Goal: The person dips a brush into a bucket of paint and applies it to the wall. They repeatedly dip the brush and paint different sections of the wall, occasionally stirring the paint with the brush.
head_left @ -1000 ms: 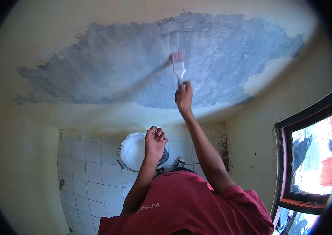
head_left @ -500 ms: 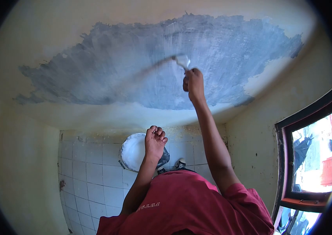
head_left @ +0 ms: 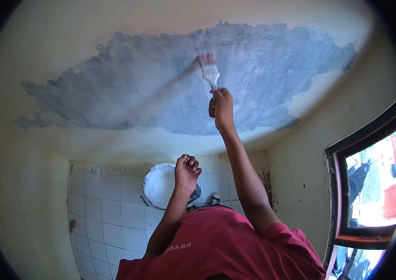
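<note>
My right hand [head_left: 222, 108] is closed round the handle of a paintbrush [head_left: 210, 72], its reddish bristles up against the wall. Behind the brush spreads a large grey patch [head_left: 151, 84] with ragged edges and streaks of thin white over it. My left hand [head_left: 187, 173] hangs in the air with palm up and fingers loosely curled and apart, holding nothing. Below it, a round bucket [head_left: 144, 192] of white paint [head_left: 159, 186] stands on the floor, partly hidden by that hand and forearm.
White square tiles [head_left: 109, 210] cover the floor, and a shoe [head_left: 214, 199] shows near the bucket. Cream walls [head_left: 25, 186] close in on both sides. At the right, a dark-framed window [head_left: 340, 186] looks out on a bright area with a red object.
The brush has swung from a sideways tilt to pointing up, and my right hand has moved slightly left and down. My left hand stays nearly where it was.
</note>
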The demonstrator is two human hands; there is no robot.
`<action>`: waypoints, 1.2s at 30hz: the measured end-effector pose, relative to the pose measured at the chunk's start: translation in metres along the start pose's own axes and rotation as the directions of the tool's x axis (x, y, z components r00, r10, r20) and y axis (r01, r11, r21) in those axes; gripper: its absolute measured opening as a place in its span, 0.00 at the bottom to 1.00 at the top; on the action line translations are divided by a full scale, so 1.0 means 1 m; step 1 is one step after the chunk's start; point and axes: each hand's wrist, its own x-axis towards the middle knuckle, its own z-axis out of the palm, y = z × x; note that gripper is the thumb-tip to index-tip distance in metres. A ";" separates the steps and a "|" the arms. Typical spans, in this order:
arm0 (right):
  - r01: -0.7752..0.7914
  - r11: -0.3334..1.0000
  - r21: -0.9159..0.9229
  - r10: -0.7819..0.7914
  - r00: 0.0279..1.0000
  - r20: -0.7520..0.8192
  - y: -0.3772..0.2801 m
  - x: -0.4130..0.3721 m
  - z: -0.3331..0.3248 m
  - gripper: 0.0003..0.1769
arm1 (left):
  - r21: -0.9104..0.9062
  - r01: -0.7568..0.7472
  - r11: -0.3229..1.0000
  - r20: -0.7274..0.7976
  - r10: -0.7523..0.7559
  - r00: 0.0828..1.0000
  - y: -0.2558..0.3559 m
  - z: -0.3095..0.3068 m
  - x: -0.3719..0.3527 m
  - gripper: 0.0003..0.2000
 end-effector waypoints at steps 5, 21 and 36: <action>-0.134 0.987 -0.090 0.130 0.990 -0.048 0.086 -0.005 -0.049 0.07 | -0.042 -0.019 0.999 0.037 0.021 0.999 0.003 -0.003 0.001 0.07; 0.272 0.959 0.074 -0.278 0.958 0.076 -0.122 -0.006 0.069 0.07 | -0.037 -0.024 0.999 0.036 0.026 0.999 0.008 -0.012 0.003 0.09; -0.136 0.954 -0.267 0.109 0.988 -0.112 -0.010 -0.010 -0.055 0.07 | -0.057 -0.021 0.998 0.039 0.023 0.999 0.011 -0.014 0.000 0.07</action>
